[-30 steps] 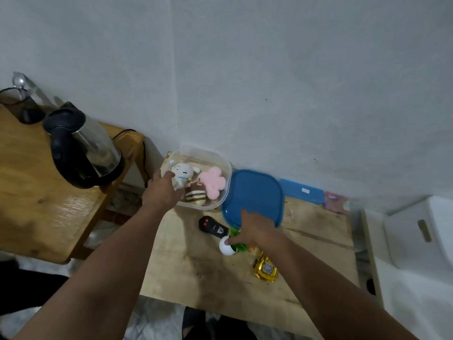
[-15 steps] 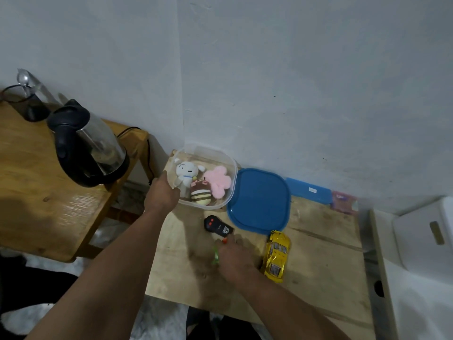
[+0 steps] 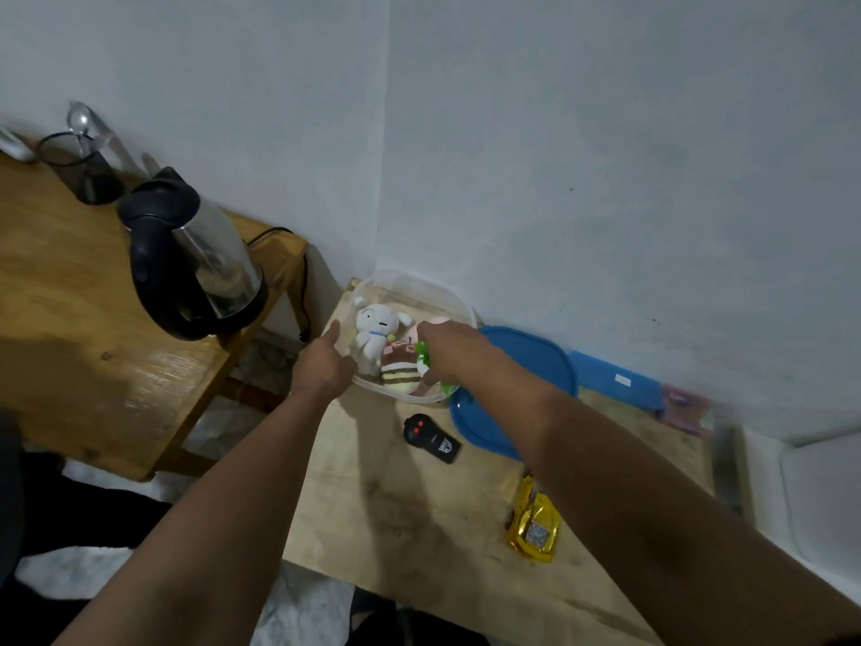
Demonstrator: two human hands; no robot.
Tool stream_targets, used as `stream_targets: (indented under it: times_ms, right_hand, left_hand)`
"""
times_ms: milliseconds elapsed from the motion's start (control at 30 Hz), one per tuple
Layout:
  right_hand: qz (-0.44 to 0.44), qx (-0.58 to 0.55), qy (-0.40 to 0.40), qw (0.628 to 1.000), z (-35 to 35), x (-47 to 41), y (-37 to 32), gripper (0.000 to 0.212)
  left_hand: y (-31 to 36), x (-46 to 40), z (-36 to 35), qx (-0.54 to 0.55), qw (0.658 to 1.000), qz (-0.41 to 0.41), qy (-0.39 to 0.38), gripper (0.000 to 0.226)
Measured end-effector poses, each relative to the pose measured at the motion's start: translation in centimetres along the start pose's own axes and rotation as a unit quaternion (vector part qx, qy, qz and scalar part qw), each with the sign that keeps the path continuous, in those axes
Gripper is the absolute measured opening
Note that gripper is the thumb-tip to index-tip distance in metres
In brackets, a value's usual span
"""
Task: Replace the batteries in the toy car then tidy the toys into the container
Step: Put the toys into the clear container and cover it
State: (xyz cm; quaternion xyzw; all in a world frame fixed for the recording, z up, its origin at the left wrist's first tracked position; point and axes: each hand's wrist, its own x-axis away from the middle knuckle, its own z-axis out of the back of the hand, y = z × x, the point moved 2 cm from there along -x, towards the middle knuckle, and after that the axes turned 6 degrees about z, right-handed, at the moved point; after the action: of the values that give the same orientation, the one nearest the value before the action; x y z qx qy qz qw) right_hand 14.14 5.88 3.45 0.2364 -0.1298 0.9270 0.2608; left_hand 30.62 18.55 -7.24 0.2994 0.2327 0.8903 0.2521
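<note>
A clear plastic container (image 3: 410, 284) stands at the far left corner of the low wooden table (image 3: 410, 505). Inside lie a white plush dog (image 3: 372, 333) and a striped brown plush (image 3: 398, 373); a pink plush is mostly hidden behind my right hand. My left hand (image 3: 324, 366) grips the container's near left rim. My right hand (image 3: 449, 352) is over the container and holds a green and white toy (image 3: 425, 359). The yellow toy car (image 3: 533, 522) lies on the table by my right forearm. A black remote control (image 3: 431, 438) lies in front of the container.
The container's blue lid (image 3: 526, 361) lies flat to its right, with a blue box (image 3: 615, 377) and a pink packet (image 3: 682, 405) along the wall. A higher wooden table (image 3: 70, 296) on the left carries a kettle (image 3: 191, 258) and a dark cup (image 3: 81, 172).
My right hand rose from the table beside the remote with the green and white toy and moved over the container. My left hand stayed on the container's rim.
</note>
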Motion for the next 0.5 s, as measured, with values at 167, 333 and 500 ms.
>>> stream_targets:
  times_ms: [167,333,500]
  right_hand:
    - [0.026,-0.054,-0.130,0.990,-3.0,-3.6,-0.2,0.066]
    - [0.048,-0.111,-0.114,0.986,-4.8,-4.7,1.0,0.062]
    - [0.071,-0.015,-0.062,0.995,-4.2,-4.6,0.7,0.057]
  left_hand:
    - [-0.3,-0.5,-0.1,0.022,0.999,0.028,-0.006,0.075]
    - [-1.0,-1.0,-0.5,0.039,0.997,0.059,-0.009,0.077]
    - [-0.6,-0.9,-0.3,0.055,0.996,0.066,-0.024,0.076]
